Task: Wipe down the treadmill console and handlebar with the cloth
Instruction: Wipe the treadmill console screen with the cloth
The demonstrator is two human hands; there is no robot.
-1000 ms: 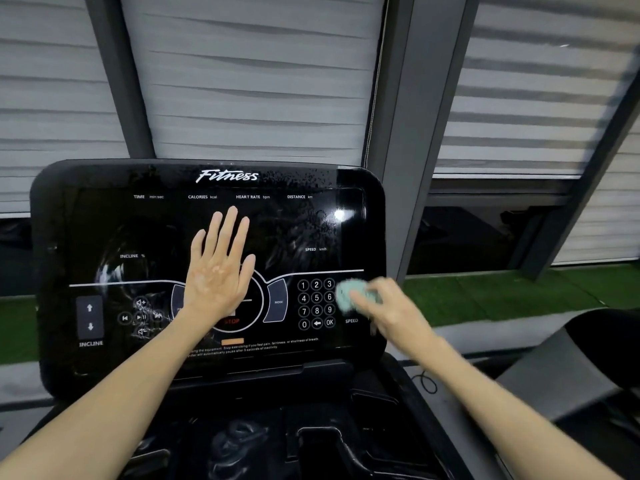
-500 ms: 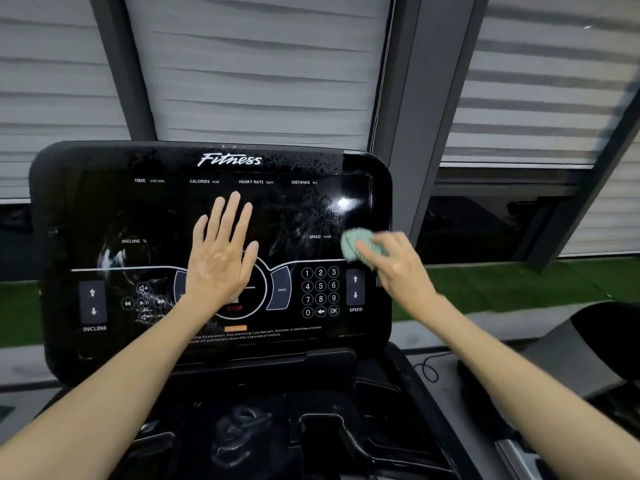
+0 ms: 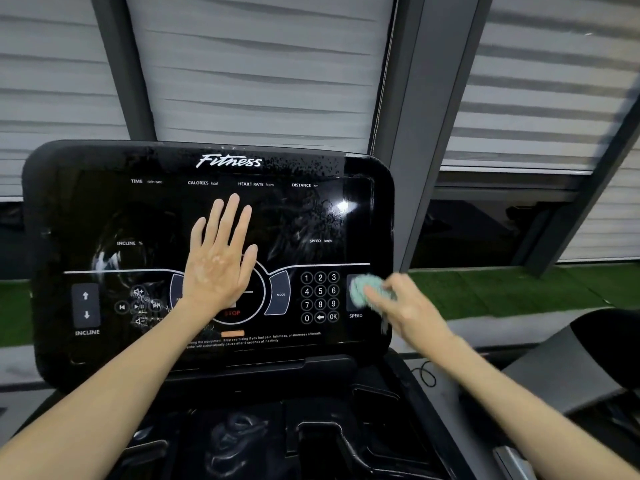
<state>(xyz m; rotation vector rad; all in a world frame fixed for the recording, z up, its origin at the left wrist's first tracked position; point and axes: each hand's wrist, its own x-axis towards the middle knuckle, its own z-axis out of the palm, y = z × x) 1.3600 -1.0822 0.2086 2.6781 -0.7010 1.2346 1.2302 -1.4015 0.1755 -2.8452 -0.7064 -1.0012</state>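
The cloth (image 3: 362,289) had slid down from beside the SPEED readout to the SPEED key at the console's (image 3: 62,209) lower right. The left hand (image 3: 218,258) stayed flat and spread open on the screen's centre. The blurred right hand (image 3: 405,308) pinched the cloth against the panel.

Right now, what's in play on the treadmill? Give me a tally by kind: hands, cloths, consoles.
Hands: 2, the left hand flat and open on the console, the right hand gripping the cloth
Cloths: 1, a light green cloth pressed over the SPEED buttons
Consoles: 1, the black treadmill console
Total: 4
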